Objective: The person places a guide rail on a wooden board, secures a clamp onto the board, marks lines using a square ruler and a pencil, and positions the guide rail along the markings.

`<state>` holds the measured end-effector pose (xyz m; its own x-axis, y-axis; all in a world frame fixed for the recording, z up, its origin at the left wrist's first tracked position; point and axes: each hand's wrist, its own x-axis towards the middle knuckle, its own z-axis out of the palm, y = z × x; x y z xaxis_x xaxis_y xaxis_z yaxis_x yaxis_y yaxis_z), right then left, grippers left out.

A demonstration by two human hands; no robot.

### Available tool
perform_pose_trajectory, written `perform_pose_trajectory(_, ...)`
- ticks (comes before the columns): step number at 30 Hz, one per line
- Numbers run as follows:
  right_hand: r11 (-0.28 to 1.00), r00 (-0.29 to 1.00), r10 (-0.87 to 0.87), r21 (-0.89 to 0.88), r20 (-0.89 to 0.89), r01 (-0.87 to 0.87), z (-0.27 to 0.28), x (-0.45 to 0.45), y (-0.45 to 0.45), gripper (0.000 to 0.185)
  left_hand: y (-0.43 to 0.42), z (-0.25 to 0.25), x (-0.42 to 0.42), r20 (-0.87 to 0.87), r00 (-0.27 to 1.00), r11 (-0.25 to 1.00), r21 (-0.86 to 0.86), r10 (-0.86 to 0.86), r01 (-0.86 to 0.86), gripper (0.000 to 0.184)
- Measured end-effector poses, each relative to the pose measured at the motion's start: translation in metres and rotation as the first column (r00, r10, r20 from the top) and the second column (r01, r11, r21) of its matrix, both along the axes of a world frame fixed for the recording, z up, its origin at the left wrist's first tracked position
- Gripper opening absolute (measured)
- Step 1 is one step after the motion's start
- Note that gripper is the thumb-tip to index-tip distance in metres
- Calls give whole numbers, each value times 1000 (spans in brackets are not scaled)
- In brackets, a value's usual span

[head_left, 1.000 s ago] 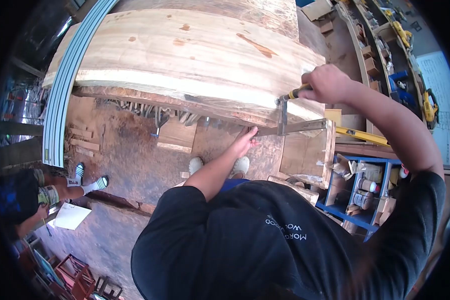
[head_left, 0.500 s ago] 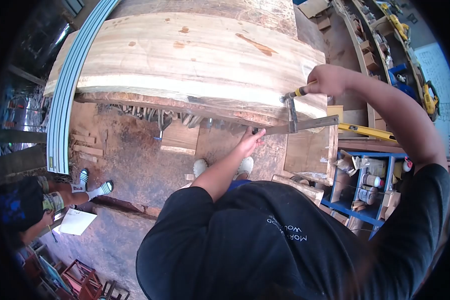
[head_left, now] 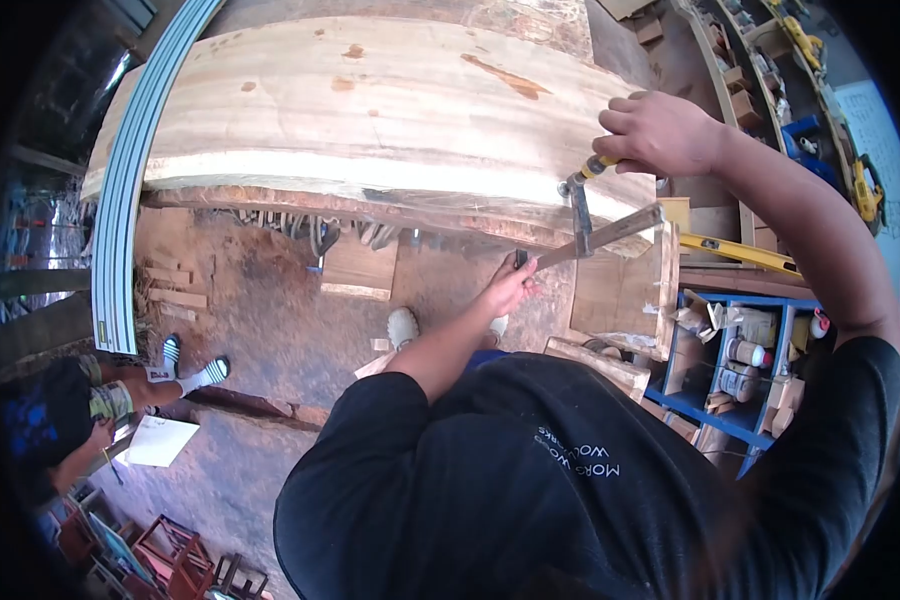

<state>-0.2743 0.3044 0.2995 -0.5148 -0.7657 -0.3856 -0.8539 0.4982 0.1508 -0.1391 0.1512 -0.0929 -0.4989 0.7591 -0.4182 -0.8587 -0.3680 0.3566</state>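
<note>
A large pale wood slab with a rough front edge lies before me. At its right front a bar clamp has its screw pad against or just over the slab's top; whether it presses is unclear. My right hand is at the clamp's yellow-and-black handle, fingers curled around its end. Below the slab's front edge, my left hand grips the clamp's lower end near the fixed jaw. The bar slants up to the right from that hand.
A long metal guide rail crosses the slab's left end. Several clamps show beneath the slab. A yellow spirit level and blue shelving stand right. Another person is at lower left, beside a white sheet.
My right hand has risen slightly and its fingers have loosened and shifted on the handle. The clamp bar now slants more steeply. My left hand has moved slightly down, still holding the clamp.
</note>
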Motion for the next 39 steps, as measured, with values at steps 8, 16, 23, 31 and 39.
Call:
perform_pose_trajectory(8,587,588,-809,108,30,802,-13,7,-19,46,-2,2,-2,-13,1000,1000,-11,10,-10,35)
perform_pose_trajectory(16,961,964,-243,161,109,224,5,2,1,43,-2,3,-4,-18,1000,1000,-27,-16,15,35)
perform_pose_trajectory(23,806,817,-575,147,-40,574,-1,13,-9,43,-3,3,-5,-44,999,1000,-25,-3,2,36)
perform_pose_trajectory(31,856,901,-431,338,52,391,-2,0,-26,40,-2,0,-4,-19,1000,1000,13,15,-15,37)
perform_pose_trajectory(39,920,981,-191,356,36,166,2,6,-19,53,-2,9,-6,-39,999,999,-35,5,-6,38)
